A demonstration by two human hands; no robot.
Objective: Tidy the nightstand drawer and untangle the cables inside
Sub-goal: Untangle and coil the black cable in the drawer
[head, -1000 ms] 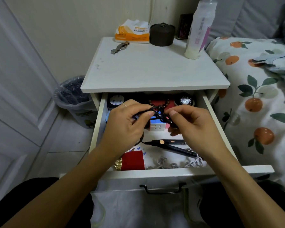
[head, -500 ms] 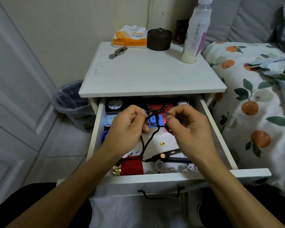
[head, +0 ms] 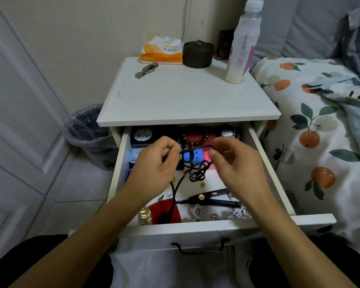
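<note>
Head view: you have both hands over the open drawer of the nightstand, working the black cable. Your left hand has its fingers curled in, pinching the cable at its left end; your right hand pinches the same strand between thumb and forefinger. Between the two grips a short run of cable lies stretched almost level, left to right across the drawer. The knot hangs just below that run, between your hands and slightly nearer the left one. From the knot the cable's long tail drops toward you, curving down past the red pouch and on to the black hair iron lying crosswise near the drawer's front. So the free length runs front to back while your held span runs side to side; my judgement is that the knot loosens by feeding slack from the left hand, which sits closer. A white tangled cord waits untouched at the front wall.
</note>
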